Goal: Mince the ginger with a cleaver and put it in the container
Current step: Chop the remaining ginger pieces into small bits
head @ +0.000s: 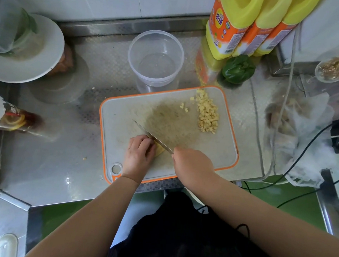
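We look down on a shiny, patterned stainless steel worktop (47,166) that carries everything here. Beneath both our hands lies a pale grey rectangular plastic cutting board with an orange rim (213,151), stained brownish in the middle. Beyond the hands, past the board's far edge, stands a round, clear plastic container (155,57), empty. Further off to the right of it stand three yellow plastic bottles with orange labels (250,27), with a green bell pepper (238,70) at their foot.

A steel cleaver (153,136) runs diagonally from our right hand (192,165), which is closed around its handle; the handle itself is hidden in the fist. Our left hand (139,152) is curled, fingertips tucked, pressing down on a yellowish, uncut piece of ginger (159,148), of which only a sliver shows between hand and blade. The blade rests right against that piece. Ahead and to the right of the right hand sits a heap of small pale yellow ginger cubes (206,116), with a few strays beside it.

To do this step well, we judge that we should keep the left knuckles against the flat of the blade, fingertips curled back, and cut thin, even slices. The cubes look coarse, so they likely need further chopping before going into the container.
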